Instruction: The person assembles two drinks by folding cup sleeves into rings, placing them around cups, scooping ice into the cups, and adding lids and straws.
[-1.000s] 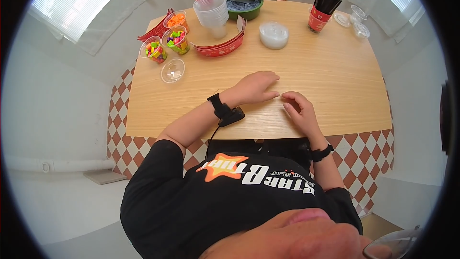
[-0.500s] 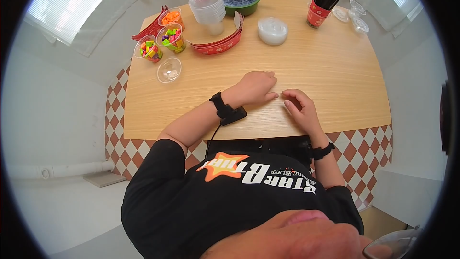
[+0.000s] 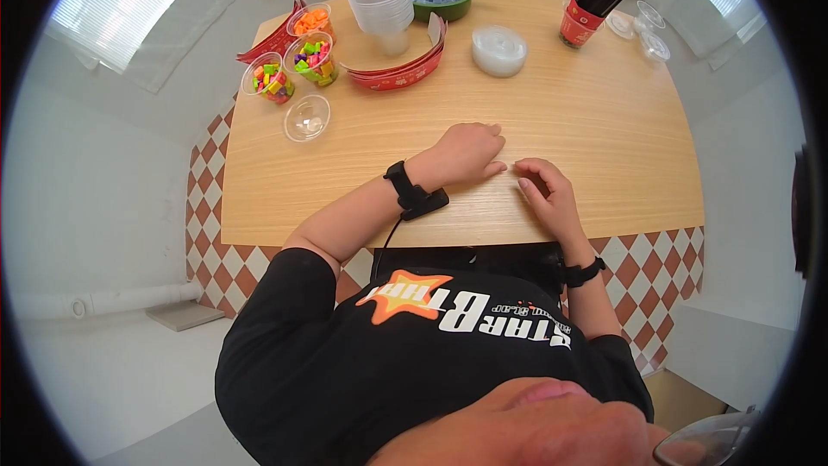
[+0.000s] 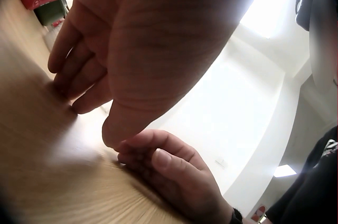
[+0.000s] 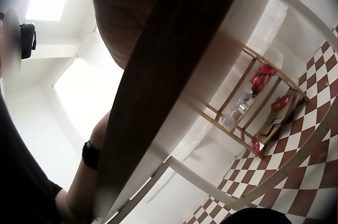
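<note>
In the head view my left hand [image 3: 466, 153] rests at the table's near middle, back of the hand upward and fingertips bent down toward the wood. It holds nothing. Just to its right is my right hand [image 3: 554, 203], turned on its side with fingers loosely curved and thumb apart, also holding nothing. The left thumb tip points toward the right fingertips. From the left wrist the left palm [image 4: 153, 49] fills the upper middle, with the right hand [image 4: 182, 176] below it. The right wrist view mostly shows the table's underside edge [image 5: 158, 92], which hides the right fingers.
Cups of coloured cubes [image 3: 312, 60], a clear lid [image 3: 307, 118], red paper sleeves [image 3: 401, 76] and stacked clear cups [image 3: 379, 4] stand at the table's left. Farther back are a green bowl with a scoop [image 3: 444, 9], stacked lids [image 3: 498, 52] and a cup of black straws [image 3: 582, 26].
The fingers of my left hand have bent down from a straighter reach, and that hand has shifted slightly right. My right hand stays nearly still. The view has tilted a little.
</note>
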`<state>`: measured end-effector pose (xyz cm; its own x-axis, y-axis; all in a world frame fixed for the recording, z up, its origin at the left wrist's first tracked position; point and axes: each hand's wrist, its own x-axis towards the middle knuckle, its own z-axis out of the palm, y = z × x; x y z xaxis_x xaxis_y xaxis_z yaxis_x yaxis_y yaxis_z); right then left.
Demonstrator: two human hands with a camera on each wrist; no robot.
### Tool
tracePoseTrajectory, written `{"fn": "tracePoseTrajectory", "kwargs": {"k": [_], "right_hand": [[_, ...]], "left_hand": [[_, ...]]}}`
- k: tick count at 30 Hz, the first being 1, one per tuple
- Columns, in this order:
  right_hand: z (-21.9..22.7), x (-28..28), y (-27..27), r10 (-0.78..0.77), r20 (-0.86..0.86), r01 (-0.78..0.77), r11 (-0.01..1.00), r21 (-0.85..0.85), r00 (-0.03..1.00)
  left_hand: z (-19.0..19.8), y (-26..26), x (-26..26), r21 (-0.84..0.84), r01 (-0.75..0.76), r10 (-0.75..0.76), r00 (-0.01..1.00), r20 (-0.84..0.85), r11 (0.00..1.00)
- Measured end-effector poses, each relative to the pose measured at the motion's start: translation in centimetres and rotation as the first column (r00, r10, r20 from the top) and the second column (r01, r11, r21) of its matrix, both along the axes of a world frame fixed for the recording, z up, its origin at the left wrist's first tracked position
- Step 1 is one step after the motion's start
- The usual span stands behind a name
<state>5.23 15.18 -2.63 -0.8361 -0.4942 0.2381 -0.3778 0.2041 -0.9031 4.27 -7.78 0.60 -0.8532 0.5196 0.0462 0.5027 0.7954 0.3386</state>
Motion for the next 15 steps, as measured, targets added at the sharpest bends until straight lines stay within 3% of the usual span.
{"fn": "tracePoseTrajectory", "kwargs": {"k": [15], "right_hand": [[0.14,0.25,0.01,-0.014,0.000,0.014,1.000,0.000,1.000]], "left_hand": [[0.08,0.33,0.36,-0.014,-0.017,0.017,1.000,0.003,1.000]]}}
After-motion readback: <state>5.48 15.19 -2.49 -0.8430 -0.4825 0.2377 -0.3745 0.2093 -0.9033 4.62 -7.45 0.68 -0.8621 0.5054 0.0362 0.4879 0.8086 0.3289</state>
